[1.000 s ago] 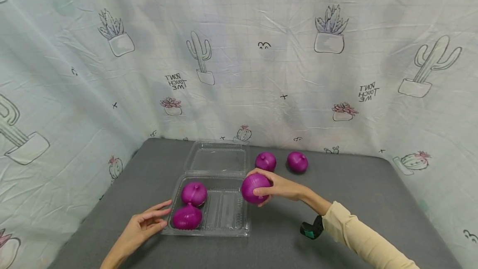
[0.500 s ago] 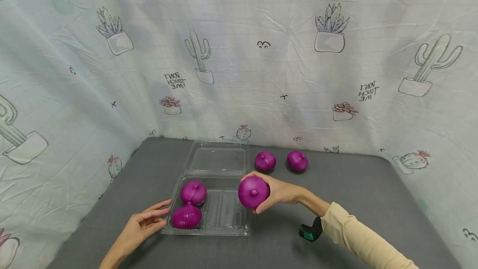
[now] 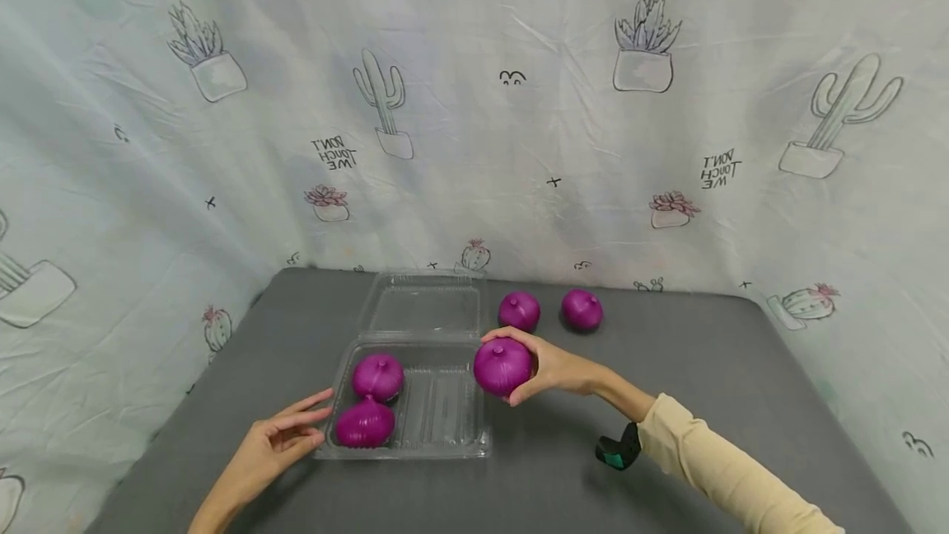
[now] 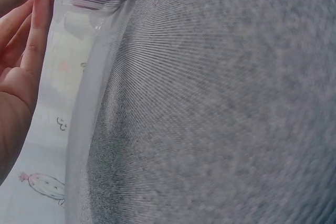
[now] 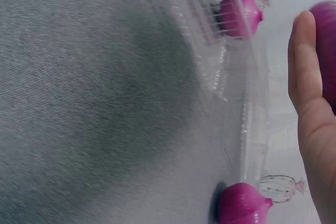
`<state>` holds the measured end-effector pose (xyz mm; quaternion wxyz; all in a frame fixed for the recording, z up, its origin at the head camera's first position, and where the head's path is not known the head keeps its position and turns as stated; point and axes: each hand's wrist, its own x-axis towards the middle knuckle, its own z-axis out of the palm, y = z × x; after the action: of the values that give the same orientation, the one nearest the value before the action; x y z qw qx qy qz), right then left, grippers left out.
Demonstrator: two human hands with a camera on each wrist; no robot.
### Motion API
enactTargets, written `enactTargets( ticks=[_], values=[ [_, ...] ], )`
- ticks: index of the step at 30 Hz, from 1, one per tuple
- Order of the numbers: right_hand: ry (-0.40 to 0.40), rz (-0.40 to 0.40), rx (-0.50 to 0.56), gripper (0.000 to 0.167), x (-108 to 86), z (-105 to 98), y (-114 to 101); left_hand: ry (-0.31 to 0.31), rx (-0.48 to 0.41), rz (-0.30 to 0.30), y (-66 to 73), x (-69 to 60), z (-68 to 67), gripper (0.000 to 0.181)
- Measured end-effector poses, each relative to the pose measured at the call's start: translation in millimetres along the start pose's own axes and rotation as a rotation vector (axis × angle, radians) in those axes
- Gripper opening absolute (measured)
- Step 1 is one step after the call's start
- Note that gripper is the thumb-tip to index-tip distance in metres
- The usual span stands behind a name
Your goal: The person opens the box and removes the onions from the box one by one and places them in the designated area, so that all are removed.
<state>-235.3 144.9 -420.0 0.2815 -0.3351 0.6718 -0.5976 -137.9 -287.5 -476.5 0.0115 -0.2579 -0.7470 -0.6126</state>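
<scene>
My right hand [image 3: 552, 365] grips a purple onion [image 3: 502, 366] above the right edge of a clear plastic clamshell box [image 3: 445, 450]. Thumb and fingers wrap its right side, and its stem end points up toward me. In the right wrist view the same onion [image 5: 328, 56] is partly cut off by the frame. Two more onions sit in the left half of the box, one behind [image 3: 378, 377] and one in front [image 3: 366, 423]. At the box's left rim, my left hand [image 3: 270, 447] touches the plastic with fairly straight fingers; the left wrist view shows its fingertips [image 4: 43, 3] there.
The hinged lid [image 3: 424, 309] lies open behind the box. Two loose onions stand on the grey table [image 3: 667, 369] at the back, one nearer the lid [image 3: 519, 311] and one farther right [image 3: 582, 310]. A black device [image 3: 619, 447] is on my right wrist. A patterned curtain [image 3: 549, 130] encloses the table.
The onion in my right hand has turned, its stem end swinging toward me and then upward. My right hand stays by the box's right edge. The left hand holds its place; the head view tilted slightly.
</scene>
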Motion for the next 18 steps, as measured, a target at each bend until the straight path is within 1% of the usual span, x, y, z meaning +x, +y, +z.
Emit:
enactTargets(
  ticks=[2, 5, 8, 12, 18],
  values=[
    [0.027, 0.005, -0.024, 0.071, 0.0, 0, 1, -0.005, 0.005, 0.002, 0.1, 1.2, -0.8, 0.033],
    [0.083, 0.003, -0.075, 0.063, -1.0, -1, 3, -0.014, 0.017, 0.004, 0.2, 2.7, -1.7, 0.033],
    [0.114, -0.031, -0.128, 0.058, -3.3, -3, 5, -0.021, 0.033, 0.000, 0.7, 3.1, -2.0, 0.032],
    [0.108, -0.073, -0.178, 0.055, -7.8, -7, 6, -0.037, 0.033, -0.004, 1.6, 2.3, -2.3, 0.031],
    [0.108, -0.078, -0.170, 0.053, -16.6, -9, 7, -0.083, -0.025, -0.003, 3.0, 0.0, -4.3, 0.036]
  ],
)
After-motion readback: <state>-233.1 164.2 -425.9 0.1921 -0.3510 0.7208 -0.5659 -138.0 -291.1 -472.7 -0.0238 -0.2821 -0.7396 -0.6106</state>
